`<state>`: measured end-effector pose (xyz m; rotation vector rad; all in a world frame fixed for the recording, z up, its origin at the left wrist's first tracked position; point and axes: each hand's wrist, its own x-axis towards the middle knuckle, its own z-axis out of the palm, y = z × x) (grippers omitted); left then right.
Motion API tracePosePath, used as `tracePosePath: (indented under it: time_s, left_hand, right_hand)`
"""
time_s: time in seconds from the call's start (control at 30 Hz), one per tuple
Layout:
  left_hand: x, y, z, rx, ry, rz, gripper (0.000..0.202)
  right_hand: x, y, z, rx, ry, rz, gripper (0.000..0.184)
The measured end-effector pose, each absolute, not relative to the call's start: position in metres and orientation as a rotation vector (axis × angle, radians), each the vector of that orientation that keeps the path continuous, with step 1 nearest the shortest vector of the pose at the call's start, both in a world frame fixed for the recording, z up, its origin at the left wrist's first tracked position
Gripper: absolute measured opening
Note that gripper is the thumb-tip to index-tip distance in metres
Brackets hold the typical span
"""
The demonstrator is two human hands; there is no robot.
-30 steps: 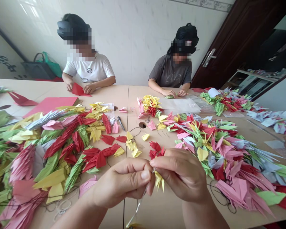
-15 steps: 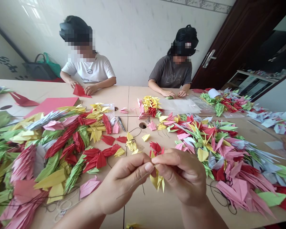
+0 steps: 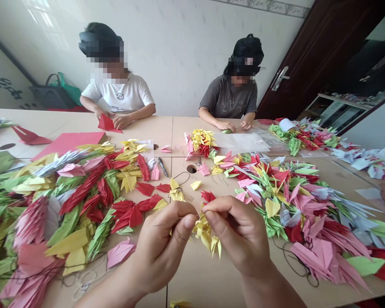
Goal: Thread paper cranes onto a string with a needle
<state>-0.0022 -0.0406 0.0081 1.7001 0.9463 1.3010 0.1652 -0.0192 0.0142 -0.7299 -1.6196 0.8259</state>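
Observation:
In the head view my left hand [image 3: 170,241] is closed in a pinch on a thin thread [image 3: 176,219], which runs back over its fingers. A little to the right, my right hand [image 3: 240,233] pinches a dark cord just above a small bunch of yellow folded paper pieces [image 3: 207,237]. The bunch hangs between both hands, partly hidden by the right thumb. Red folded paper [image 3: 208,196] shows just beyond the fingertips. Whether the two strands join cannot be made out.
Heaped folded paper pieces lie left [image 3: 77,201] and right [image 3: 308,205]. A pen [image 3: 163,167] lies near a table hole [image 3: 191,169]. Opposite, one person [image 3: 120,96] handles red paper [image 3: 111,123]; another person [image 3: 229,98] works beside a clear plastic bag [image 3: 240,142].
My fingertips have moved slightly apart, with the left hand shifting left. More of the yellow bunch and the strands between my hands now show.

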Motion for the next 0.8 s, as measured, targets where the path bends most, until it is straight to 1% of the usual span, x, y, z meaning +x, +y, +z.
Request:
tracePosePath:
  time_s: [0.1, 0.27, 0.37, 0.47, 0.57, 0.63, 0.8]
  left_hand:
    - [-0.002, -0.038, 0.006, 1.598, 0.956, 1.317, 0.021]
    - [0.001, -0.035, 0.012, 1.240, 0.862, 1.365, 0.027]
    - [0.000, -0.031, 0.015, 0.992, 0.765, 1.308, 0.029]
    - [-0.003, -0.027, 0.014, 0.897, 0.598, 1.234, 0.027]
    - [-0.007, -0.026, 0.012, 0.926, 0.499, 1.141, 0.028]
    - [-0.010, -0.027, 0.013, 1.020, 0.550, 1.083, 0.029]
    - [-0.011, -0.031, 0.020, 1.651, 0.883, 0.955, 0.028]
  right_hand:
    - [0.164, -0.019, 0.013, -0.756, -1.640, 0.839, 0.008]
    - [0.164, -0.019, 0.016, -0.794, -1.712, 0.865, 0.006]
    - [0.166, -0.018, 0.020, -0.812, -1.773, 0.898, 0.007]
    - [0.169, -0.016, 0.022, -0.805, -1.797, 0.961, 0.010]
    - [0.173, -0.012, 0.022, -0.792, -1.777, 1.071, 0.012]
    - [0.175, -0.009, 0.022, -0.792, -1.761, 1.136, 0.015]
    - [0.178, -0.006, 0.025, -0.855, -1.776, 1.191, 0.020]
